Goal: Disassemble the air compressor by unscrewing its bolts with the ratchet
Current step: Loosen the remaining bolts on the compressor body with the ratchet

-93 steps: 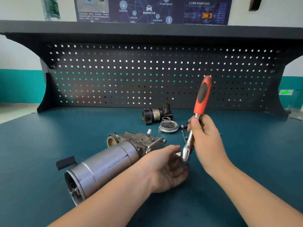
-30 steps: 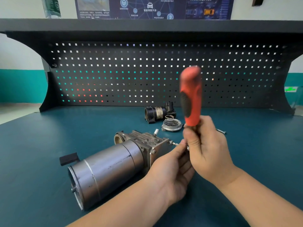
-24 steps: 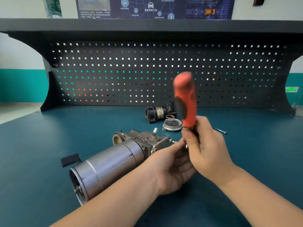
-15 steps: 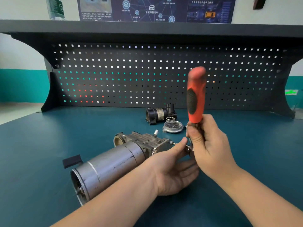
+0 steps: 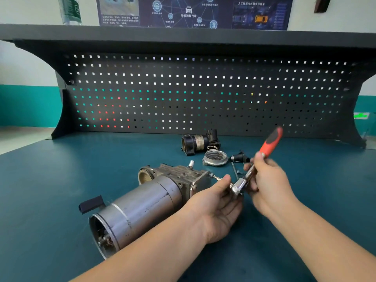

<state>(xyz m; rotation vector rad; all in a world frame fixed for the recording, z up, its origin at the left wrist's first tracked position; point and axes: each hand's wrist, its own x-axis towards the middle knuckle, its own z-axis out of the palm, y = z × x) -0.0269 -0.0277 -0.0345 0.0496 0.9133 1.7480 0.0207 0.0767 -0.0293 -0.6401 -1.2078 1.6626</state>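
The air compressor (image 5: 142, 202) lies on its side in the middle of the green-blue bench top (image 5: 50, 180), its open round end toward the person and its finned grey head away from them; I think it is laid down like this so that the long bolt (image 5: 216, 177) coming out of the head's right face points sideways, where a tool can reach it. Just right of the compressor head, the left hand (image 5: 217, 206) is palm up, with thumb and fingertips gathered at the chrome head of the ratchet (image 5: 252, 171), seemingly to keep the socket on the bolt; whether they truly pinch it I cannot tell, because they overlap the metal. The right hand (image 5: 268, 184), further right of the compressor, has its fingers curled around the steel shank just below the red and black grip, which is tilted up and to the right and looks blurred. Behind the compressor, toward the perforated back panel (image 5: 203, 94), some removed parts are put aside: a black and brass cylinder unit (image 5: 197, 142), a small spring (image 5: 212, 147), a round metal cover (image 5: 215, 158) and a small black piece (image 5: 239, 157). Above the compressor on the wall hangs a dark blue poster (image 5: 193, 11) with a car drawing and Chinese writing too small for me to read, and on the shelf stands a bottle with green label (image 5: 70, 10), also not readable.
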